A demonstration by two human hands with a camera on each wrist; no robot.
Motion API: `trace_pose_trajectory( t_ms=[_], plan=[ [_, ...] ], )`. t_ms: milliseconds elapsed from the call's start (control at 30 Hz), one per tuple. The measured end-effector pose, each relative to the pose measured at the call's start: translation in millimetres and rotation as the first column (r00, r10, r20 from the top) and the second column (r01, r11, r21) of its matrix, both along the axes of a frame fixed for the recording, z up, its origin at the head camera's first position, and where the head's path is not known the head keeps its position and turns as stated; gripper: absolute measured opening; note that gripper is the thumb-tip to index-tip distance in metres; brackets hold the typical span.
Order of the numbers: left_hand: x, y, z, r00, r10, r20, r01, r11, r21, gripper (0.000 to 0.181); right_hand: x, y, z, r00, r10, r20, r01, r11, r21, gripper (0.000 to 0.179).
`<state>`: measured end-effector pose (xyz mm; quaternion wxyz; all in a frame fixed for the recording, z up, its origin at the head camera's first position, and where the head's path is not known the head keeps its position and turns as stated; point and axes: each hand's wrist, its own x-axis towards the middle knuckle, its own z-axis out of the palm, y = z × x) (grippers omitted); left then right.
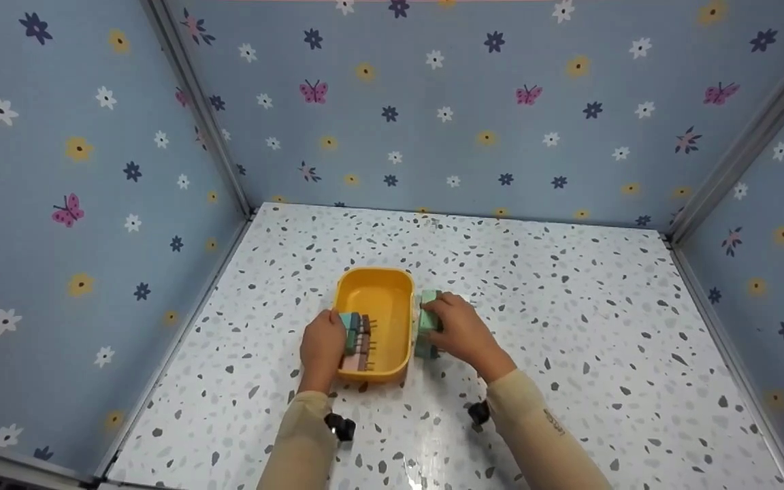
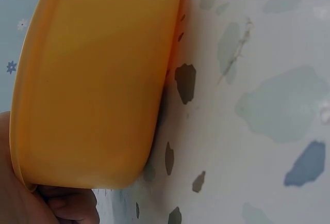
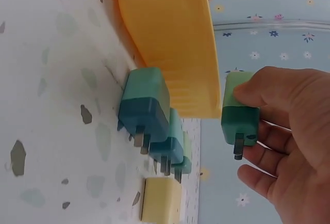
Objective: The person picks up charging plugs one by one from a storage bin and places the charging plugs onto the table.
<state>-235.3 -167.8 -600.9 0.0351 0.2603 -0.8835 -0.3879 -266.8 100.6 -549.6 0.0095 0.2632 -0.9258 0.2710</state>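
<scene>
A yellow plastic bin point(image 1: 386, 299) stands on the speckled table, with several charger plugs point(image 1: 356, 344) lined up along its left side, metal prongs pointing right. My left hand point(image 1: 322, 346) grips the bin's left rim; the left wrist view shows its fingers point(image 2: 75, 203) curled at the bin's edge. Just right of the bin, my right hand point(image 1: 461, 330) pinches a light-and-dark-green charger plug point(image 3: 240, 113) between thumb and fingers, raised beside the bin's rim. Below it on the table sit teal two-tone plugs point(image 3: 145, 100), and a pale yellow block point(image 3: 161, 201) in the right wrist view.
The white speckled table point(image 1: 569, 340) is bounded by blue flowered panels point(image 1: 446, 102) at the back and both sides. Metal posts point(image 1: 194, 102) run up the corners. Black wrist mounts point(image 1: 341, 427) stick out from both sleeves.
</scene>
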Motion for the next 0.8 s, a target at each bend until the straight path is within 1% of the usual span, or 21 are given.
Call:
trace_pose_trajectory(
  t_ms=[233,567,667,800],
  plan=[
    [-1.2,-0.9,1.1,1.000,0.004,0.014,-0.004,1.000,0.006,0.041,1.9,10.5,-2.6,1.000,-0.010,0.027,0.009,0.999,0.046,0.052],
    [0.5,0.3,0.0,1.000,0.001,0.029,-0.001,1.000,0.011,0.041,3.7,23.3,-10.3,0.992,-0.083,0.097,0.077,0.995,0.069,0.047],
    [0.6,0.1,0.2,1.000,0.000,0.017,0.000,1.000,0.000,0.041,4.6,26.7,-11.0,0.990,-0.100,0.104,0.091,0.992,0.085,0.046],
    [0.4,-0.2,-0.7,1.000,-0.003,0.016,0.003,1.000,-0.027,0.040,6.7,31.4,-11.8,0.989,-0.110,0.101,0.099,0.989,0.109,0.049]
  ],
)
